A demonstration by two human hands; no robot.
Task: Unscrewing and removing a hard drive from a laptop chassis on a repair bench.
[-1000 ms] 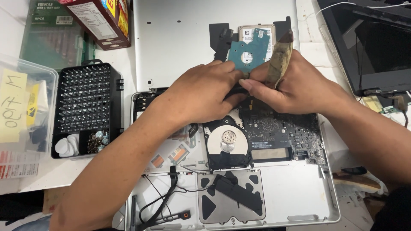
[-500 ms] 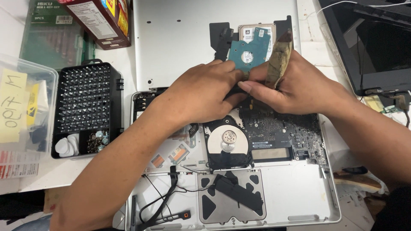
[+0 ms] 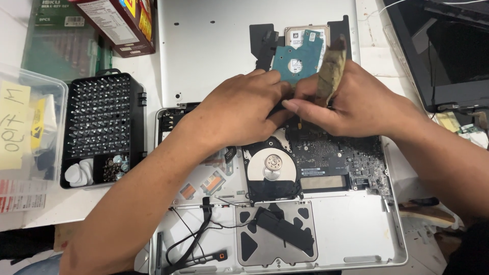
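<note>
Head view | hands: our left hand (image 3: 239,109) and right hand (image 3: 351,102) meet over the opened laptop base (image 3: 356,234) on the counter | grip: right fingers closed on a tan brush (image 3: 331,69); left grip hidden, cannot tell | hard drive (image 3: 303,56) lies just beyond the fingertips | bit case (image 3: 102,127) at left.

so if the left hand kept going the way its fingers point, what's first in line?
Likely the right hand: the left hand points up and right, and its fingers already seem to meet the right's. Just beyond sits the teal circuit board. Depth unclear.
</note>
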